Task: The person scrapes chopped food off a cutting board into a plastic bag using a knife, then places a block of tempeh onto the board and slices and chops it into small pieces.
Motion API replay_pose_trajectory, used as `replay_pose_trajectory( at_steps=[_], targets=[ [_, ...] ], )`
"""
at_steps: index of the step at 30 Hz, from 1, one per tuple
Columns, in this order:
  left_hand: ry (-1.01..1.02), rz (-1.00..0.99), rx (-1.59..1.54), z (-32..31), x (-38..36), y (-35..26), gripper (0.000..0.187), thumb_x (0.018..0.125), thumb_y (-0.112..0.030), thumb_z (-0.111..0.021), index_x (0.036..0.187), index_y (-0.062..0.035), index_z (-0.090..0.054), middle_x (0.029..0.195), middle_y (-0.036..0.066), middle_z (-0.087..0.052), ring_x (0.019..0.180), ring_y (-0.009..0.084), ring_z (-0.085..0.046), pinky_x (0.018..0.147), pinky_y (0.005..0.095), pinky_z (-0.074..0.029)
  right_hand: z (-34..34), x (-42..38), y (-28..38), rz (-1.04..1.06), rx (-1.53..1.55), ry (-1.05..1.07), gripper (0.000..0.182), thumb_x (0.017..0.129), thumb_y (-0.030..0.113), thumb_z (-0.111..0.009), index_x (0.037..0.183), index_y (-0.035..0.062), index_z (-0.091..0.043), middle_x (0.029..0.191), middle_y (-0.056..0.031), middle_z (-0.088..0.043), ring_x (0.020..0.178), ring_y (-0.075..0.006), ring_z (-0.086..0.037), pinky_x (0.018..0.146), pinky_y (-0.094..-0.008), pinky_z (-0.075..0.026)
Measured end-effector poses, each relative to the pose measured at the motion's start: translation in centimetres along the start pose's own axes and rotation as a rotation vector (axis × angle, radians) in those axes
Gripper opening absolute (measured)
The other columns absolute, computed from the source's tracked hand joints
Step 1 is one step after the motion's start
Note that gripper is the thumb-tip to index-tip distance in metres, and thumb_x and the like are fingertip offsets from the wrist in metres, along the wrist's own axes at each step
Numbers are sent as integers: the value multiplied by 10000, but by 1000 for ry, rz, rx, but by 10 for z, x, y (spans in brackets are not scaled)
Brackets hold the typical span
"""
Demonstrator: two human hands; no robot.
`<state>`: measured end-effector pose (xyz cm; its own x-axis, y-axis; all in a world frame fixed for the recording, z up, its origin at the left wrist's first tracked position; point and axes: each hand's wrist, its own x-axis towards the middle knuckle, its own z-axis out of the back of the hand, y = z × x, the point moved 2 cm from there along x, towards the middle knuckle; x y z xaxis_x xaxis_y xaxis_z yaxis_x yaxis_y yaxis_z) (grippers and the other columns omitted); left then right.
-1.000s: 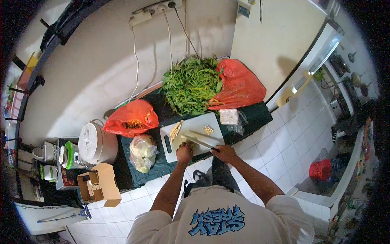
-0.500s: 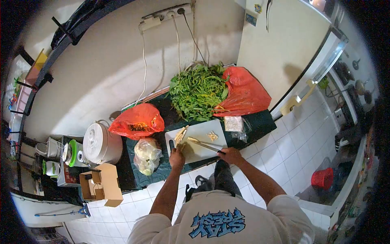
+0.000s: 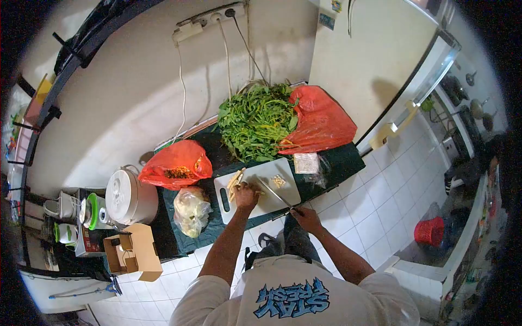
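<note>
1. While the right hand [image 3: 306,218] has its grip closed around the handle of the knife [image 3: 276,194], just below the centre of the frame, the blade slants up and left over the cutting board [image 3: 270,203].
2. At the board's left part, the left hand [image 3: 247,195] has its fingers bent down by the pale sticks [image 3: 235,181]; whether its grip pinches anything, I cannot tell.
3. Right of the blade's upper end, small cut pieces [image 3: 278,181] lie in a loose heap on the board.
4. Near the board's upper right corner sits a white block [image 3: 306,163] with clear plastic beside it.
5. Above the board, at the upper centre, leafy greens [image 3: 257,120] lie piled against the right red bag [image 3: 325,122].
6. Left of the board, the clear bag [image 3: 191,211], with pale contents, rests below the left red bag [image 3: 176,163], which is open on something dark and orange.
7. Farther left stand a lidded white container [image 3: 129,196] and, lower down, an open cardboard box [image 3: 144,251]; dark green cloth [image 3: 345,162] covers part of the bench.
</note>
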<state>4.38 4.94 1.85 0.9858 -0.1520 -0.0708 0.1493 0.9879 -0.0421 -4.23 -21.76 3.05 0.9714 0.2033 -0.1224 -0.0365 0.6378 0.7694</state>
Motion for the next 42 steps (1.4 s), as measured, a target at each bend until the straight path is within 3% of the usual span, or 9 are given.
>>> replay_pose_trajectory(
  at_steps=[5, 13, 15, 21, 26, 28, 32, 35, 42],
  targets=[
    [-86, 112, -7, -2, -16, -13, 211, 789, -371, -632, 901, -209, -708, 970, 11, -659, 1001, 218, -564, 868, 474, -370, -8, -12, -2, -68, 27, 13, 422, 928, 457, -558, 1052, 66, -655, 720, -165, -633, 688, -280, -636, 649, -411, -483],
    [-62, 237, -211, -13, -35, -17, 170, 766, -301, -654, 861, -173, -712, 878, 22, -674, 898, 237, -603, 835, 469, -400, -36, -33, -9, -188, -94, 118, 570, 927, 562, -483, 842, 11, -604, 729, -180, -628, 727, -350, -619, 673, -433, -472],
    [-384, -43, -290, -21, -32, -11, 194, 764, -276, -660, 919, -166, -699, 904, 37, -668, 920, 243, -608, 828, 446, -439, -40, -36, -14, -201, -79, 133, 583, 925, 571, -473, 843, 9, -606, 741, -194, -628, 732, -364, -612, 690, -441, -467],
    [-49, 175, -459, -10, -36, -9, 211, 803, -268, -633, 990, -179, -677, 926, 70, -647, 899, 288, -630, 731, 418, -517, -46, -37, -22, -191, -107, 86, 585, 924, 570, -470, 835, 11, -619, 729, -180, -619, 711, -342, -593, 704, -447, -459],
    [-115, 201, -473, -6, -43, -14, 182, 816, -264, -625, 965, -177, -683, 927, 85, -645, 863, 300, -635, 725, 430, -521, -43, -40, -25, -21, -115, 158, 580, 929, 567, -461, 870, 22, -651, 759, -166, -643, 711, -333, -596, 698, -435, -466],
    [-127, 181, -472, -11, -46, -14, 177, 817, -262, -624, 959, -174, -684, 930, 89, -645, 861, 301, -635, 727, 429, -521, -50, -38, -28, -321, 33, 162, 565, 934, 550, -460, 914, 23, -664, 789, -179, -659, 746, -343, -621, 714, -436, -476],
    [-150, 173, -489, -12, -40, -16, 183, 827, -254, -607, 969, -167, -683, 928, 101, -645, 856, 320, -634, 737, 433, -520, -43, -39, -16, -196, -103, 132, 561, 936, 544, -466, 942, 22, -672, 784, -178, -664, 763, -332, -643, 719, -435, -487],
    [-109, 215, -512, -31, -34, -15, 188, 831, -246, -598, 974, -154, -680, 929, 112, -645, 859, 334, -631, 745, 440, -517, -42, -40, -12, -387, 5, 204, 574, 934, 555, -460, 1000, 26, -673, 848, -194, -676, 847, -365, -649, 777, -444, -490],
    [-103, 293, -551, -18, -41, -21, 183, 837, -259, -592, 908, -120, -688, 917, 138, -644, 860, 348, -629, 745, 449, -509, -51, -14, -17, 76, -87, 3, 521, 951, 512, -456, 1087, 51, -656, 949, -213, -669, 926, -392, -635, 822, -432, -489]
  ],
)
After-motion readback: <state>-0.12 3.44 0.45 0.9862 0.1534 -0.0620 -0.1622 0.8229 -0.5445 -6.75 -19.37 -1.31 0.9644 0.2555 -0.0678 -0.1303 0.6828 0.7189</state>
